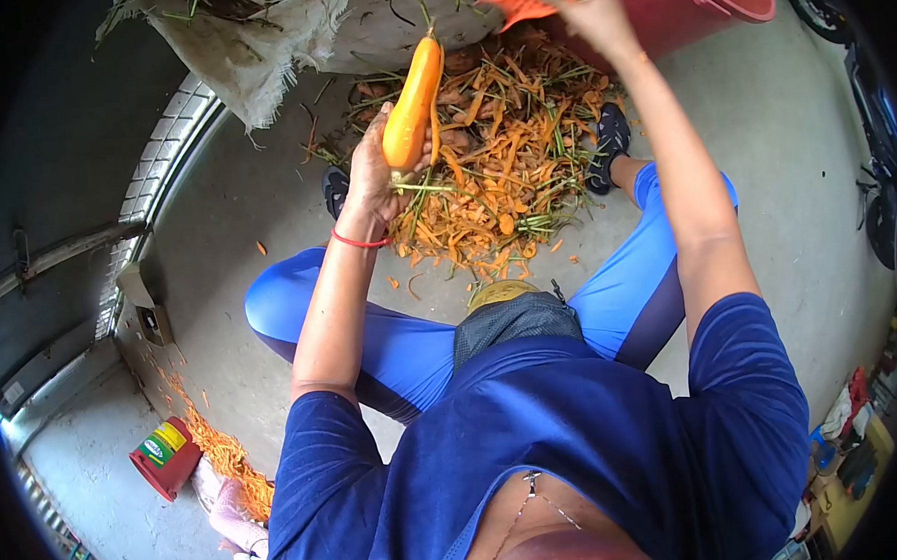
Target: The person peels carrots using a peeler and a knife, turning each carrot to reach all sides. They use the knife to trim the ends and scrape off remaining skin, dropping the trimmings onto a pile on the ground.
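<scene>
My left hand (372,168) is wrapped around the lower part of a large orange carrot (418,96). The carrot is tilted, its thin root end pointing up and away and its green stalk stub by my palm. A long strip of peel hangs down its right side. Farther up and to the right, my right hand (597,18) grips a flat orange peeler-like tool (532,3). That tool is blurred, and its exact kind is unclear. It is apart from the carrot. Below both hands, a pile of orange peelings and green stalks (504,167) covers the floor between my feet.
A whitish woven sack (258,48) with stalks on top stands at the upper left. A red tub (697,9) is behind my right hand. Shredded orange pieces (220,440) and a red container (166,457) lie at the lower left. A motorbike (868,142) stands far right.
</scene>
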A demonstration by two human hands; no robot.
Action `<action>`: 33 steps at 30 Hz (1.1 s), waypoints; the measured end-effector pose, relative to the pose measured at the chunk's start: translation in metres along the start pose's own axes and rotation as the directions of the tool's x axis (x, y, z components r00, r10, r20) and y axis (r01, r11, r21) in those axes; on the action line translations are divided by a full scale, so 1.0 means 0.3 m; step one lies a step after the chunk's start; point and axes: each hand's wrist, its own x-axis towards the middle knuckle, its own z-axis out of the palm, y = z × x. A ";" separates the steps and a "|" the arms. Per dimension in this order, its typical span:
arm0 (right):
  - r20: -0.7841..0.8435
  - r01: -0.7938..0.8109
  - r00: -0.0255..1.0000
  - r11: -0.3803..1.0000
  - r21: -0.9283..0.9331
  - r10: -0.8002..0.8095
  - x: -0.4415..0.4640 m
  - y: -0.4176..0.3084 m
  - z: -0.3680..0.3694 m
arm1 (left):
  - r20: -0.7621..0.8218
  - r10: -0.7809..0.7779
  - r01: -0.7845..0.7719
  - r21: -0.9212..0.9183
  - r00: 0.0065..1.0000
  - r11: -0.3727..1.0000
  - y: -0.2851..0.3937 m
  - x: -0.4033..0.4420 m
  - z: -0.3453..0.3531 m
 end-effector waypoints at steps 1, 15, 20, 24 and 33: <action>-0.108 -0.149 0.983 0.989 -0.002 0.148 -0.006 -0.049 -0.042 | -0.012 0.004 -0.003 0.022 1.000 1.000 0.014 -0.002 0.016; 0.494 -0.072 0.869 0.992 0.103 0.012 -0.267 -0.151 0.196 | -0.147 0.012 -0.032 -0.138 0.989 0.990 -0.032 0.035 0.115; 0.434 -0.079 0.895 0.994 -0.072 0.102 -0.216 -0.155 0.139 | 0.037 -0.007 0.012 -0.141 0.999 0.990 -0.049 0.050 0.084; -0.163 0.326 0.933 0.945 0.009 -0.320 0.045 -0.020 -0.066 | 0.199 -0.070 0.081 -0.044 0.977 0.996 -0.041 0.052 0.037; 0.362 -0.093 0.932 0.966 0.241 0.000 -0.209 -0.170 0.175 | 0.129 0.035 -0.014 -0.164 0.991 0.986 -0.034 0.062 0.020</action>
